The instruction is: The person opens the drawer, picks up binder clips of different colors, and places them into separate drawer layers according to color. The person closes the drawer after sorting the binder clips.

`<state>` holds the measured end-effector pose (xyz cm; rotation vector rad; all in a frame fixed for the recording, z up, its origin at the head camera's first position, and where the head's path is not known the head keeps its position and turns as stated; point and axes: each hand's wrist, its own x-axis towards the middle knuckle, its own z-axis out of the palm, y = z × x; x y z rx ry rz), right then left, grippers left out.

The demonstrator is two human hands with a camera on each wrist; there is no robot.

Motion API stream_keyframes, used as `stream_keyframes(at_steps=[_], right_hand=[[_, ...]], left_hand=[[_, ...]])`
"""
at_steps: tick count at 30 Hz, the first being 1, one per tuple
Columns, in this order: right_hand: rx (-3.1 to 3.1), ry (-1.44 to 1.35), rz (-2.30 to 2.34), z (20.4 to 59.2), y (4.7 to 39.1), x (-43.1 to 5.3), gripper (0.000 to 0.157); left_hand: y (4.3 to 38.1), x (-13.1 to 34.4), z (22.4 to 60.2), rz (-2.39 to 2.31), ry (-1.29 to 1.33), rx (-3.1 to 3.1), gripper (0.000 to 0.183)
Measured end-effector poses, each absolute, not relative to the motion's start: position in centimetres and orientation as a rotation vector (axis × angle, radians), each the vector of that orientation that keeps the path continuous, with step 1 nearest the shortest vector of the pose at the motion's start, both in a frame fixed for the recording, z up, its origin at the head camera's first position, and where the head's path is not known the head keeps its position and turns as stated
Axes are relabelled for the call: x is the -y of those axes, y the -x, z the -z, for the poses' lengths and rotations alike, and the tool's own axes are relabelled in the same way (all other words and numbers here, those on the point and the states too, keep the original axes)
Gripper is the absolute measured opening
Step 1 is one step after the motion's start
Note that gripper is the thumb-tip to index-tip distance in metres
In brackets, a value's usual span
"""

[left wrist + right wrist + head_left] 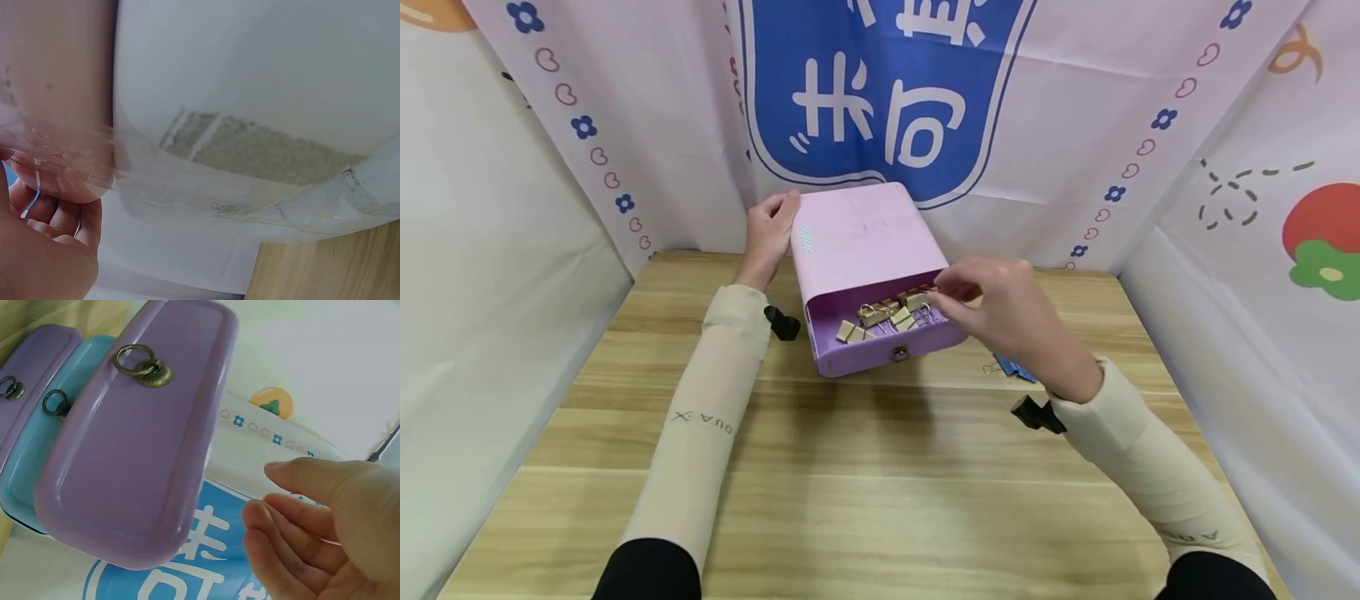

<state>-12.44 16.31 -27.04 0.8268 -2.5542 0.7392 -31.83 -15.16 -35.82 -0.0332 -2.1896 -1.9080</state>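
A small pink drawer cabinet (865, 237) stands on the wooden table, its purple top drawer (850, 362) pulled out toward the front. Several gold binder clips (904, 319) lie inside that drawer. At the cabinet's far left corner, my left hand (769, 229) grips the edge with fingers bent behind it. My right hand (1003, 304) hovers at the drawer's right front corner; in the right wrist view its fingers are loosely bent, thumb apart from them, holding nothing. That view also shows the drawer's ring pull (134, 360) and, below the purple front, a light blue drawer (37, 450).
A blue binder clip (1015, 368) lies on the table (880, 500) beside the cabinet, partly behind my right hand. Another purple drawer (40, 369) shows lowest in the right wrist view. A printed cloth (1060, 150) hangs close behind the cabinet.
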Motion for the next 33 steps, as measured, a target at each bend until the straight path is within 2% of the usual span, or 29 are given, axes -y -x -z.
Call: stream_keyframes(at_steps=[9,17,24,33], right_hand=[[2.549,-0.829,-0.743,28.5,9.9,-17.2,0.01],[2.601,-0.761,-0.801,31.8,8.4,-16.8,0.014],[2.595,-0.711,-0.873,34.8,8.2,-16.2,0.016],[2.434,-0.689,-0.949,37.9,9.0,-14.9,0.018]], left_hand=[[31.9,15.3,35.9,1.917,0.025,2.194,0.049],[32.0,15.3,35.8,1.919,0.02,2.192,0.049],[32.2,15.3,35.9,1.932,0.023,2.172,0.045],[32.2,15.3,36.1,1.912,0.029,2.176,0.048]])
